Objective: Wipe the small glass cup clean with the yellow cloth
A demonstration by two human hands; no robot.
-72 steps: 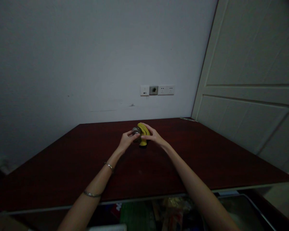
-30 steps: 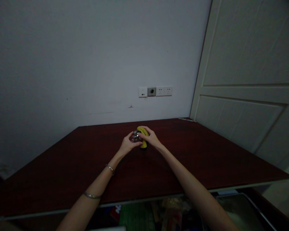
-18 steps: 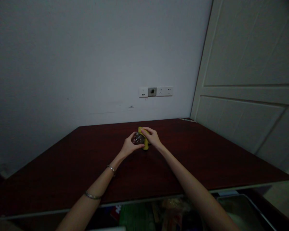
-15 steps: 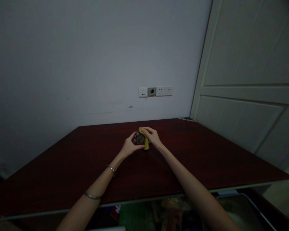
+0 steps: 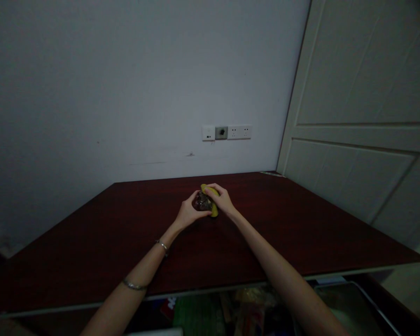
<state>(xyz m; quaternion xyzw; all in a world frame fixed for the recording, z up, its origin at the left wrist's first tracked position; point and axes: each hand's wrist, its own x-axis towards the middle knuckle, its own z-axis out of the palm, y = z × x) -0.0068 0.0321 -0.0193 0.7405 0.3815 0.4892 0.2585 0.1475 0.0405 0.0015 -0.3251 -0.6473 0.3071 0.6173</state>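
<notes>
Both hands meet at the middle of a dark red table (image 5: 126, 233). My left hand (image 5: 188, 213) curls round a small dark, shiny object (image 5: 202, 202) that I cannot name. My right hand (image 5: 222, 200) is closed over a yellow object (image 5: 213, 208) pressed against the dark one; only its top tip and lower end show past the fingers. Two bracelets sit on my left forearm.
A grey wall with a strip of sockets (image 5: 227, 132) stands behind the table. A white panelled door (image 5: 364, 130) is at the right. Below the near table edge lie coloured packets (image 5: 210, 312) and a tray (image 5: 350, 308).
The hands have stayed together at the table's middle. The dark object has turned slightly in my left fingers, and my right hand has closed further over the yellow object.
</notes>
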